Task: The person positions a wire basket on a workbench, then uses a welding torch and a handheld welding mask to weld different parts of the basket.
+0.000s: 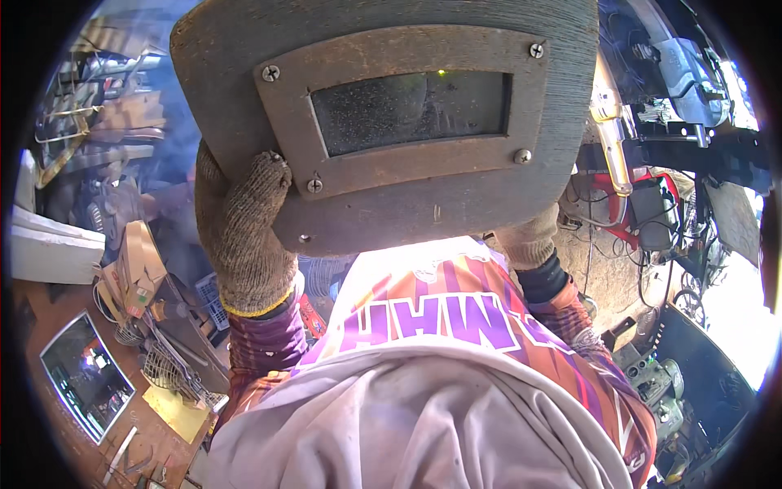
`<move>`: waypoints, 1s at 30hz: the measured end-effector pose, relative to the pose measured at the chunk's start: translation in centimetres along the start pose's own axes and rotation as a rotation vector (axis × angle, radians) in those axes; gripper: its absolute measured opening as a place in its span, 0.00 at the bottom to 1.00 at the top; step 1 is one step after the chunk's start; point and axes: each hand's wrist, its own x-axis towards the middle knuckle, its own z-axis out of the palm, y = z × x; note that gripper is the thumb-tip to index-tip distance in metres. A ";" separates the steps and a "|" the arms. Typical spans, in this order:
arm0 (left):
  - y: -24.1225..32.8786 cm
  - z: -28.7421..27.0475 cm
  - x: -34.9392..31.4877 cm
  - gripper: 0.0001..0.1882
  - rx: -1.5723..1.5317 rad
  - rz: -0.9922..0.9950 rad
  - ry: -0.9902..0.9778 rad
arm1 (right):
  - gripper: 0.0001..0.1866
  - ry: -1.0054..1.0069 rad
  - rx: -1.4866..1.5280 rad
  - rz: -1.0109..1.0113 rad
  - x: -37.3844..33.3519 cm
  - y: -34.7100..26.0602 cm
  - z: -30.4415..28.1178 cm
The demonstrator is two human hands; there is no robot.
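A dark, worn welding hand shield [375,204] fills the upper middle of the view, with a tinted window [415,110] in a screwed-on frame. My left hand [244,216], in a grey-brown knit glove, grips the shield's lower left edge, its thumb folded over the front. Behind the lower right edge, my right hand [531,238] shows only its glove cuff and wrist. Its fingers, and anything in them, are hidden by the shield. Strong white light glares below the shield, over the front of my patterned shirt [440,314]. Whatever lies behind the shield cannot be seen.
On the left, a brown table [49,326] carries a dark glass panel [87,376], a cardboard piece [137,269] and a yellow sheet [177,413]. Bluish smoke hangs above. Red equipment [617,208] with loose cables sits on the right, above a metal machine [664,391].
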 end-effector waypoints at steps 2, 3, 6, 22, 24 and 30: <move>0.1 -0.3 0.2 0.34 0.050 -0.009 0.018 | 0.22 0.023 -0.042 0.073 0.0 -0.9 0.0; 0.1 0.6 -0.1 0.34 0.003 0.049 0.010 | 0.21 0.138 0.035 0.105 -0.5 -0.4 0.7; -1.2 -3.9 0.1 0.24 0.154 0.013 0.035 | 0.24 0.273 0.496 0.140 -0.3 1.9 1.7; 4.3 -16.2 3.9 0.29 -0.665 -0.192 -0.556 | 0.29 0.118 0.640 0.288 -1.9 0.8 -0.9; 3.5 -17.8 3.9 0.29 -0.648 -0.139 -0.468 | 0.29 0.042 0.685 0.379 -1.6 -0.4 -1.6; 2.3 -16.6 2.7 0.28 -0.071 0.152 0.178 | 0.30 -0.002 0.637 0.271 -1.7 -0.2 -0.9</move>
